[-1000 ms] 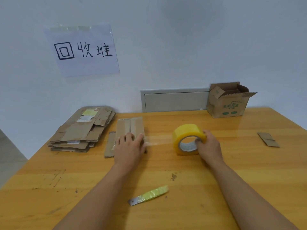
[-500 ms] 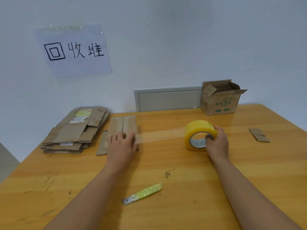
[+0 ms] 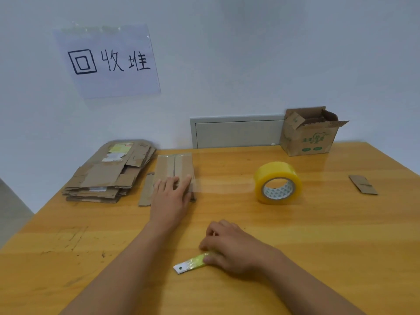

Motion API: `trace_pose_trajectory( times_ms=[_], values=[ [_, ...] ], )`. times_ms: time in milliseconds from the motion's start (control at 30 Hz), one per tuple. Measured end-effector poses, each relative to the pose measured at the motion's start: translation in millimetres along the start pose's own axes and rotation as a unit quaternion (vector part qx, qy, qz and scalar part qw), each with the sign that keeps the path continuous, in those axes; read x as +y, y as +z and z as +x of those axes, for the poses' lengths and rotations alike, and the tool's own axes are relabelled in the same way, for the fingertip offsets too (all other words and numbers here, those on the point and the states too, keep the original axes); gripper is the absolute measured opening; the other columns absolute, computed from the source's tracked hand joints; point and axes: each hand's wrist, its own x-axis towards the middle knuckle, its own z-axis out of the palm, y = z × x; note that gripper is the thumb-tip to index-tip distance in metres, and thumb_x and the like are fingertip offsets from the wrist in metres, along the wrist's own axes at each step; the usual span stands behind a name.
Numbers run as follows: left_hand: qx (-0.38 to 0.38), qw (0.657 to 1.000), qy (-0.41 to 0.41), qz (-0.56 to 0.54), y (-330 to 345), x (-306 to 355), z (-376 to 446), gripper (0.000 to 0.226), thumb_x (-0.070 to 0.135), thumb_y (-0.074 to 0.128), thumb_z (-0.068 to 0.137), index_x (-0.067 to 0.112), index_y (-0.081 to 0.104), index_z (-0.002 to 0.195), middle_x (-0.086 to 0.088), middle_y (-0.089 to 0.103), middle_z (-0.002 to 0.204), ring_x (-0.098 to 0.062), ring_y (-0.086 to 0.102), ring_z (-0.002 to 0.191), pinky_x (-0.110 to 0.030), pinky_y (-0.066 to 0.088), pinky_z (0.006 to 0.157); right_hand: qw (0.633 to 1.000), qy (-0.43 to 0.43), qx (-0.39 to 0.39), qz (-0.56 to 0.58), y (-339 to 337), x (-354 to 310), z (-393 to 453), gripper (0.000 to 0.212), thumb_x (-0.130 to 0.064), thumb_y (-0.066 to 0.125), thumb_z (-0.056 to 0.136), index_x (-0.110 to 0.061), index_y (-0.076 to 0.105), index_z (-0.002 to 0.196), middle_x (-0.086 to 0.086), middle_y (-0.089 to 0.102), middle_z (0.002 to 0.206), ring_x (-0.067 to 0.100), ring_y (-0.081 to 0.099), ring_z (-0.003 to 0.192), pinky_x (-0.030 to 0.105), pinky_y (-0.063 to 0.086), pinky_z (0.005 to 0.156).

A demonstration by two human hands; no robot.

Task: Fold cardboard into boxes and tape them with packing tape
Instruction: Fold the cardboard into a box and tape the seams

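Brown cardboard, folded into a small flat box [image 3: 175, 171], lies on the wooden desk [image 3: 318, 235] a little left of the middle. The left hand [image 3: 171, 196] rests on its near part with the fingers straight and spread, pressing it down; the hand holds nothing. A strip of clear tape [image 3: 225, 181] runs from the right edge of this box across the desk to the yellow tape roll [image 3: 277, 182]. The roll stands on its edge with its hole turned to the camera, well apart from both hands.

Closer to the camera, the right hand [image 3: 231, 248] is over the right end of a small cutter blade [image 3: 193, 263], whose handle part is wrapped in yellow tape. The fingers are curled and the thumb touches the yellow part; if the blade is already pinched or only touched, I cannot tell. The bare metal end of the blade points to the left and lies flat on the desk.

Left of the box there is a stack of flattened cartons [image 3: 109, 176], and a narrow cardboard strip [image 3: 146, 189] lies between the stack and the box. An open carton [image 3: 310, 133] stands at the far edge by the wall, and a small cardboard piece [image 3: 363, 184] lies at the right. A paper sign [image 3: 109, 62] with handwritten characters hangs on the wall.
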Motion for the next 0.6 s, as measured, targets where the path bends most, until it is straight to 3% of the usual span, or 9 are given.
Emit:
trace_pose_trajectory(
  times_ms=[167,267,300,367,433,533,600],
  values=[
    [-0.019,0.999,-0.013,-0.030,-2.1,-1.2,-0.5,0.052,0.023,0.062,0.092,0.029,0.050,0.142,-0.008,0.053,0.133,-0.029,0.043,0.127,-0.049,0.032,0.115,0.996,0.055,-0.057,0.032,-14.9,11.7,5.6,0.010,-0.031,0.056,0.097,-0.028,0.048,0.095,-0.004,0.055,0.101,0.017,0.047,0.093,0.036,0.042,0.082],
    [-0.022,0.999,-0.015,-0.041,-2.0,-3.0,-0.6,0.054,0.023,0.061,0.091,0.030,0.049,0.143,-0.006,0.052,0.134,-0.027,0.041,0.126,-0.047,0.033,0.114,0.981,0.085,0.029,0.172,-36.9,32.4,5.3,0.015,-0.018,0.055,0.098,-0.029,0.046,0.092,-0.005,0.066,0.083,0.022,0.062,0.081,0.039,0.049,0.075],
    [-0.019,0.999,-0.014,-0.043,-0.9,-3.4,-0.6,0.054,0.023,0.061,0.090,0.030,0.049,0.142,-0.006,0.052,0.132,-0.027,0.041,0.124,-0.046,0.034,0.112,0.958,0.077,0.094,0.262,-44.5,34.5,7.0,0.019,-0.013,0.054,0.099,-0.031,0.048,0.098,-0.004,0.068,0.079,0.021,0.067,0.077,0.038,0.052,0.073],
    [-0.008,0.999,-0.017,-0.046,1.4,-2.6,-0.1,0.054,0.022,0.064,0.087,0.030,0.052,0.140,-0.006,0.054,0.129,-0.027,0.043,0.120,-0.043,0.034,0.107,0.874,0.058,0.229,0.425,-56.4,33.3,16.8,0.026,-0.005,0.052,0.101,-0.028,0.055,0.113,0.006,0.069,0.081,0.023,0.071,0.071,0.033,0.057,0.067],
    [0.010,0.998,-0.022,-0.051,3.6,-0.2,0.6,0.052,0.021,0.067,0.085,0.029,0.056,0.136,-0.007,0.056,0.125,-0.028,0.044,0.117,-0.044,0.035,0.105,0.799,0.062,0.319,0.506,-63.9,29.0,36.0,0.023,-0.004,0.051,0.101,-0.019,0.062,0.114,0.015,0.070,0.088,0.025,0.072,0.070,0.030,0.058,0.066],
    [0.025,0.998,-0.028,-0.059,6.7,1.3,1.3,0.047,0.026,0.067,0.087,0.030,0.057,0.132,-0.008,0.057,0.125,-0.030,0.046,0.120,-0.048,0.032,0.110,0.723,0.075,0.346,0.593,-62.5,27.8,69.4,0.020,-0.019,0.051,0.103,-0.015,0.066,0.114,0.011,0.074,0.098,0.025,0.072,0.082,0.032,0.058,0.073],
    [0.029,0.997,-0.034,-0.060,9.8,1.6,0.1,0.046,0.031,0.066,0.088,0.031,0.056,0.133,-0.008,0.057,0.129,-0.032,0.044,0.127,-0.050,0.025,0.116,0.684,0.090,0.339,0.639,-57.6,31.8,86.0,0.033,-0.038,0.048,0.097,-0.017,0.065,0.116,0.008,0.075,0.106,0.024,0.069,0.088,0.031,0.054,0.074]
  ],
)
